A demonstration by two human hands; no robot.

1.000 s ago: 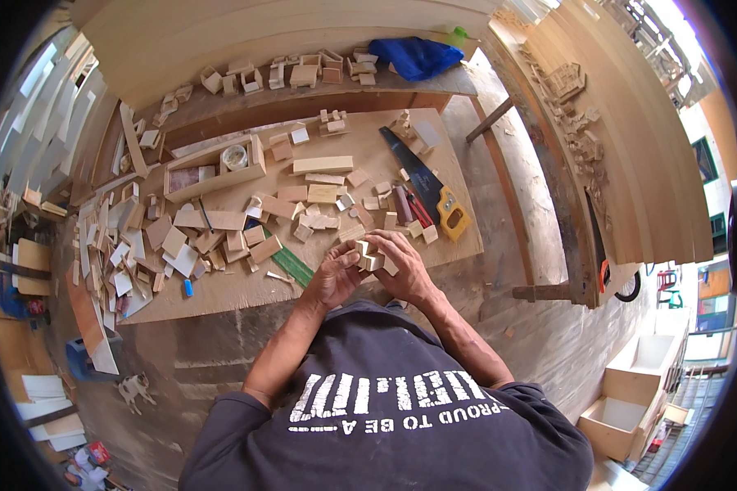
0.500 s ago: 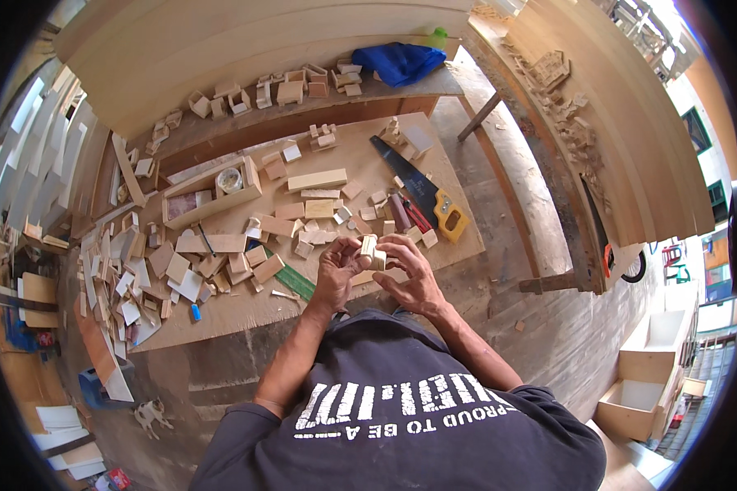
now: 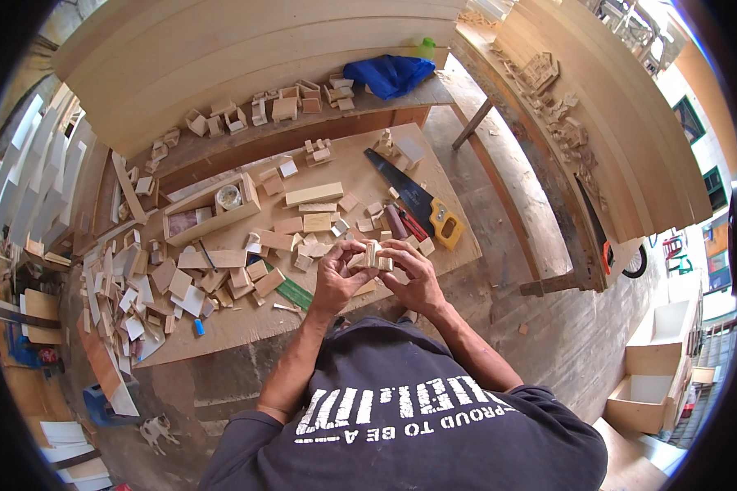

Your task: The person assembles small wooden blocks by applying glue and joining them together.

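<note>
Block [image 3: 373,256]: pinched by left hand [image 3: 341,274] and right hand [image 3: 412,277].
Box [image 3: 221,222]: tub [image 3: 228,196], reddish sheet [image 3: 187,220].
Tub: pale contents.
Block look: pale, streaked.

This is a woodworking workshop, as its tools and timber show. A hand saw [image 3: 405,188] with a yellow handle lies near the right edge of a plywood worktable [image 3: 221,335], and wood offcuts [image 3: 163,277] crowd the left end. An open wooden box [image 3: 217,224] sits toward the far left corner. Beyond the far edge, a bench [image 3: 422,94] bears small wooden pieces [image 3: 285,109] below long pale boards [image 3: 246,57].
</note>
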